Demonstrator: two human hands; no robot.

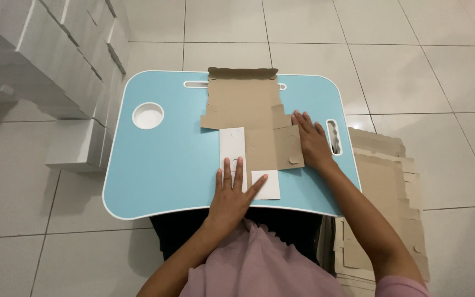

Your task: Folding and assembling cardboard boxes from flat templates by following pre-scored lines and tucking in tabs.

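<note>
Probably a home room used for box-making: a pale tiled floor (pixel 441 66), a low blue lap worktop (pixel 160 165), finished white boxes (pixel 56 60) stacked left of the grips, flat cardboard blanks (pixel 386 181) piled right.

The left hand (pixel 232 190) is lying flat, fingers spread forward; the right hand (pixel 311 142) is pressing down, palm flat, arm extended.
</note>
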